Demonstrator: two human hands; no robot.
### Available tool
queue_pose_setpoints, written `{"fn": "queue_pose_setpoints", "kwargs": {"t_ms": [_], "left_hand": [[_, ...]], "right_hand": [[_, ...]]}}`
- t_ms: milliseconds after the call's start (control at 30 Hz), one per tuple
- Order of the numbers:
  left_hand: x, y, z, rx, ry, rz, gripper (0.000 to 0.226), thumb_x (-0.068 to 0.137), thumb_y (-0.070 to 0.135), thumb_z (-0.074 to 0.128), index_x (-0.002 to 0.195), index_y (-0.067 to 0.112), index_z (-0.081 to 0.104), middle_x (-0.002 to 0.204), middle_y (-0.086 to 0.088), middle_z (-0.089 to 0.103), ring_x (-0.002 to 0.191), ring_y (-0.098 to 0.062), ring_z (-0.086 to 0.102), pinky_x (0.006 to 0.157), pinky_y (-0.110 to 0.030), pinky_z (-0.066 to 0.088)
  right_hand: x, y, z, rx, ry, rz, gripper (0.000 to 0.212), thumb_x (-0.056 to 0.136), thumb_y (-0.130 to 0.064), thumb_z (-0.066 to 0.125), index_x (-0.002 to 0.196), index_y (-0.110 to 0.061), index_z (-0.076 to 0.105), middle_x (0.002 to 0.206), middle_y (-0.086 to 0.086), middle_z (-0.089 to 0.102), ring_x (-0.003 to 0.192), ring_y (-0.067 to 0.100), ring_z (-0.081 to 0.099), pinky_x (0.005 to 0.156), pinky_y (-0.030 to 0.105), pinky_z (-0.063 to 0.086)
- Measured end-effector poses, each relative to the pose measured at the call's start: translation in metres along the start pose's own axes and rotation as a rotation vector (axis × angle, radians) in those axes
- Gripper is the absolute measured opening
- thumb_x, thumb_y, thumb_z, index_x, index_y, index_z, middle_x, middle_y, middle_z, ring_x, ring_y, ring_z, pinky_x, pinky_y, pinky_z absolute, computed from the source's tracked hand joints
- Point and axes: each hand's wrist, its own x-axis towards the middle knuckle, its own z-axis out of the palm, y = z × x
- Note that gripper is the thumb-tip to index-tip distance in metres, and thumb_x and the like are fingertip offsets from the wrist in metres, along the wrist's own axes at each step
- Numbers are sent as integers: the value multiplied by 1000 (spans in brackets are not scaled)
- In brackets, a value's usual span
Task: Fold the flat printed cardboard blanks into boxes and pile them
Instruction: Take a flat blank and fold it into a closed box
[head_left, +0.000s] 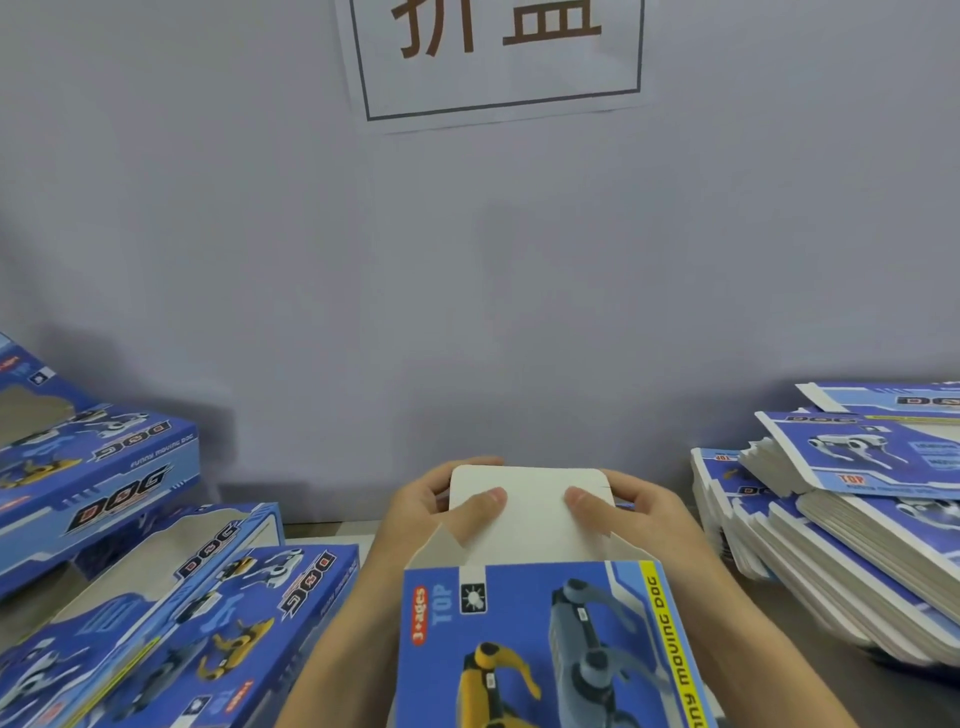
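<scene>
One box (545, 639) is being closed: its end flap (530, 512) is being pinched by the left hand (431, 512) and right hand (639, 512). Folded boxes (171, 587) are being piled beside the left fingers; many flat blanks (841, 525) are waiting beside the right.

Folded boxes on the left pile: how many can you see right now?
3: one at the far left, raised; one open-windowed behind; one nearest the left forearm. More may lie underneath or out of frame.

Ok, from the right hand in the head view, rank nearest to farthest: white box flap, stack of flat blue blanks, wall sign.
1. White cardboard box flap, under the right hand, centre.
2. Stack of flat blue printed blanks, right.
3. White paper wall sign, top, behind.
</scene>
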Motion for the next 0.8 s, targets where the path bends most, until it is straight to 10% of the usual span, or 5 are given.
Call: {"fn": "queue_pose_setpoints", "kwargs": {"t_ms": [533,800], "left_hand": [[-2,1,-4,84,36,30,32,83,-4,72,63,21,71,72,-4,74,56,-13,67,48,-23,52],[-6,17,11,-167,-82,-15,19,105,16,39,113,9,55,67,-8,69,54,-14,66,49,-23,51]], "right_hand": [[-3,1,3,46,18,-63,19,91,5,63,81,-3,76,73,16,72,52,18,66,44,23,50],[-1,0,-9,186,182,-114,21,95,-4,60,108,-16,70,74,3,75,58,19,69,48,31,56]]}}
